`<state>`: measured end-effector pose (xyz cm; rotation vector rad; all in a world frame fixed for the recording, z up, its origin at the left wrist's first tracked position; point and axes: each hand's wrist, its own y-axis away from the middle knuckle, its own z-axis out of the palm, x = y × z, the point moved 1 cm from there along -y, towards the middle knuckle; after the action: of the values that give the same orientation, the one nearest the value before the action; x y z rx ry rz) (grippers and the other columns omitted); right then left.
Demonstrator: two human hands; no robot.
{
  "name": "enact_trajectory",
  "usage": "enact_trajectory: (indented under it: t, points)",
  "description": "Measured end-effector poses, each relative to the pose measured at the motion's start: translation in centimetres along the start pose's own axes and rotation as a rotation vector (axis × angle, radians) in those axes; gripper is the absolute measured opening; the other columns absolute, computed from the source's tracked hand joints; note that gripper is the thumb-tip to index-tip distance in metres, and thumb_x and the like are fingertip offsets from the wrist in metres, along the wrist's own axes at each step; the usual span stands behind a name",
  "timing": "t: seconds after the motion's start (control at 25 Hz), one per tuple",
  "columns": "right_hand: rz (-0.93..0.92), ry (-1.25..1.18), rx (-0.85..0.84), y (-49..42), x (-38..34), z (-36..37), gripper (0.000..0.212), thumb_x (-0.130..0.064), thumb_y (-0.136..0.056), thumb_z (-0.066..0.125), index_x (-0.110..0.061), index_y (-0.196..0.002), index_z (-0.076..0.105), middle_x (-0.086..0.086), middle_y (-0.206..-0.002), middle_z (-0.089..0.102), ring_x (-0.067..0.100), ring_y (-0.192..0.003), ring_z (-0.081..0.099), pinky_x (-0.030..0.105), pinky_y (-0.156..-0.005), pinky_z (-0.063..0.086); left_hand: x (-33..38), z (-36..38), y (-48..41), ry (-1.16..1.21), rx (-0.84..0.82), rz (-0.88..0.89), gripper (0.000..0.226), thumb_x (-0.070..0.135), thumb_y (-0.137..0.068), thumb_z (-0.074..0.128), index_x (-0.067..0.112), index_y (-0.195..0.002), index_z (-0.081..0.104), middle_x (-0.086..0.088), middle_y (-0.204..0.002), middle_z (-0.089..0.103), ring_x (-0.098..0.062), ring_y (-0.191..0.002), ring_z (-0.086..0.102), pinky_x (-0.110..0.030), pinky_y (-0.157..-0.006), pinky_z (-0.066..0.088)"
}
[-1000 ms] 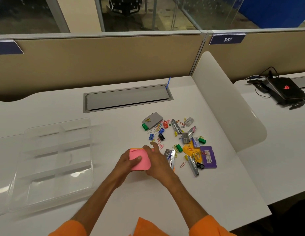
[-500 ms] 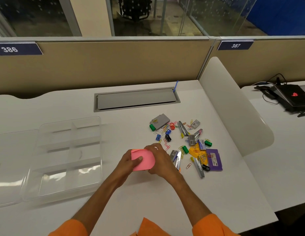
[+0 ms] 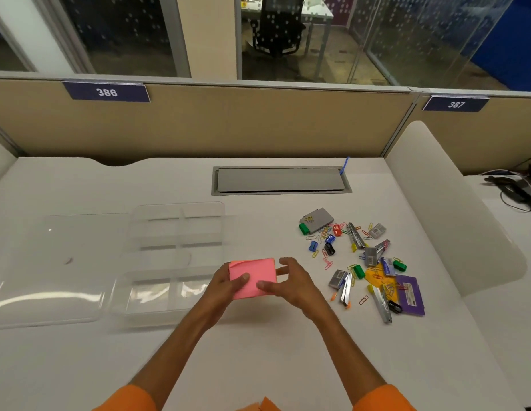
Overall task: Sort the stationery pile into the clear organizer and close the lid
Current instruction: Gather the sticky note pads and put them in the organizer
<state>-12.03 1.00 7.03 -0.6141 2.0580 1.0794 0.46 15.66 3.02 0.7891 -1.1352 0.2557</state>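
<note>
At the 3 o'clock edge of the clear plastic divided organizer (image 3: 169,310), left hand (image 3: 225,287) and right hand (image 3: 294,284) pinch a pink square sticky-note pad (image 3: 252,277). Its lifted top sheet could peel, or the pad could snag a divider (image 3: 180,232).

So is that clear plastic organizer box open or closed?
Open. The clear plastic organizer box shows uncovered dividers; its clear lid lies flat on the white desk alongside.

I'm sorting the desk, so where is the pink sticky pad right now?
Head view: the pink sticky pad is held between the left hand and right hand, just right of the clear organizer and left of the stationery pile.
</note>
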Motion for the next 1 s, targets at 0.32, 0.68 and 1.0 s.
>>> enact_trajectory:
  t: [0.32,0.68,1.0]
  points:
    - [0.026,-0.217,-0.075,0.4,-4.2,6.4,0.022,-0.026,-0.089,0.067,-0.005,-0.093,0.072,0.009,-0.094,0.073,0.015,-0.082,0.066,0.029,-0.072,0.05,1.3,-7.7,3.9,0.03,0.077,0.027,0.058,0.034,-0.072,0.078,0.014,-0.123,0.058,-0.011,-0.119,0.068,-0.03,-0.111,0.065,-0.05,-0.099,0.051]
    - [0.11,-0.3,0.06,-0.4,-8.1,14.3,0.024,-0.014,-0.089,0.067,0.01,-0.091,0.067,0.008,-0.081,0.066,0.014,-0.072,0.058,0.023,-0.061,0.041,3.8,-18.0,5.7,-0.282,0.402,0.257,0.056,0.059,-0.095,0.029,0.025,-0.132,0.054,0.008,-0.135,0.056,-0.013,-0.125,0.052,-0.031,-0.105,0.041]
    - [0.096,-0.135,0.17,-0.8,-10.0,20.6,0.033,-0.018,-0.088,0.066,-0.006,-0.058,0.059,0.002,-0.063,0.059,0.015,-0.062,0.055,0.023,-0.057,0.039,1.3,-24.6,4.0,-0.571,0.465,0.375,0.076,0.074,-0.09,0.015,0.032,-0.151,0.031,0.017,-0.158,0.024,-0.001,-0.148,0.012,-0.041,-0.123,0.013]
